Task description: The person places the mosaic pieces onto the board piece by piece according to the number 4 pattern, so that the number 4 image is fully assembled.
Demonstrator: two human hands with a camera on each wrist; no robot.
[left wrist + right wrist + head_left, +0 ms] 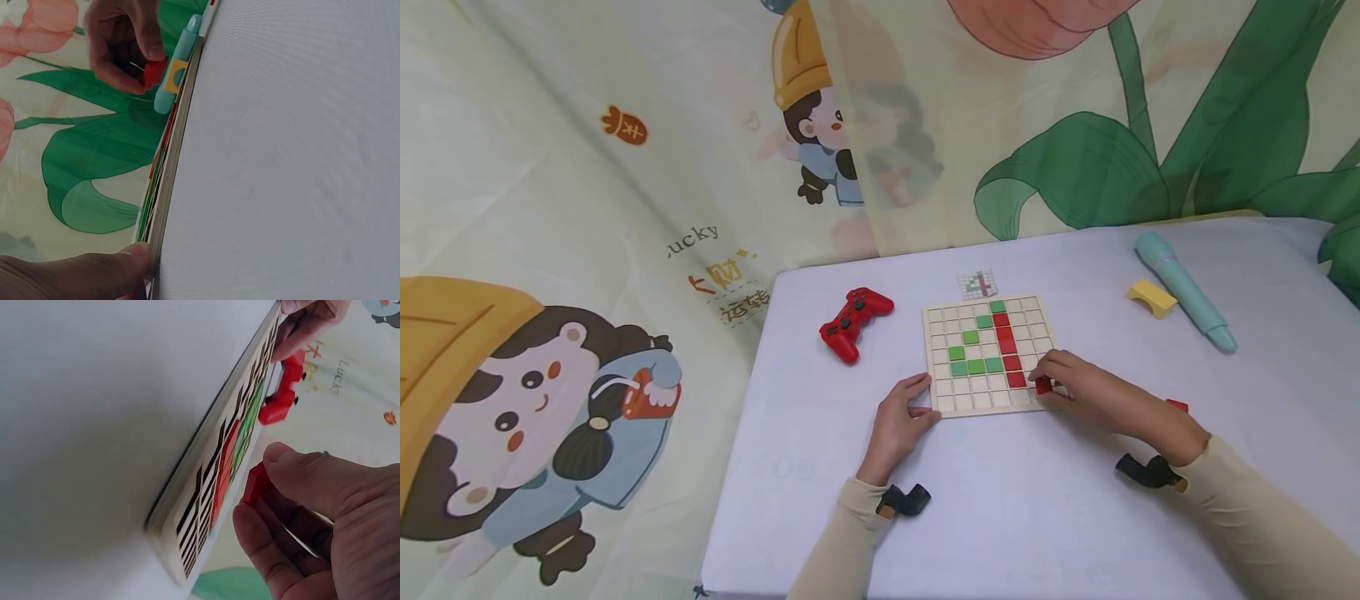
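A pale wooden grid board [981, 407] lies on the table, with green tiles [975, 366] set in a stepped shape and red tiles [1005, 334] in a column beside them. At its near left corner my left hand [898, 425] holds the board's edge; the left wrist view shows the thumb [119, 269] against the rim. Over the board's right side, my right hand [1093, 396] pinches a red square tile [255, 482] between thumb and fingers. In the right wrist view this tile is held apart from the board, above its surface.
Behind the board lies a small pattern card [977, 284]. A red game controller [855, 323] is on the left. At the far right are a yellow arch block [1152, 298] and a teal toy microphone [1186, 292]. Another red piece [1177, 406] shows beyond my right wrist.
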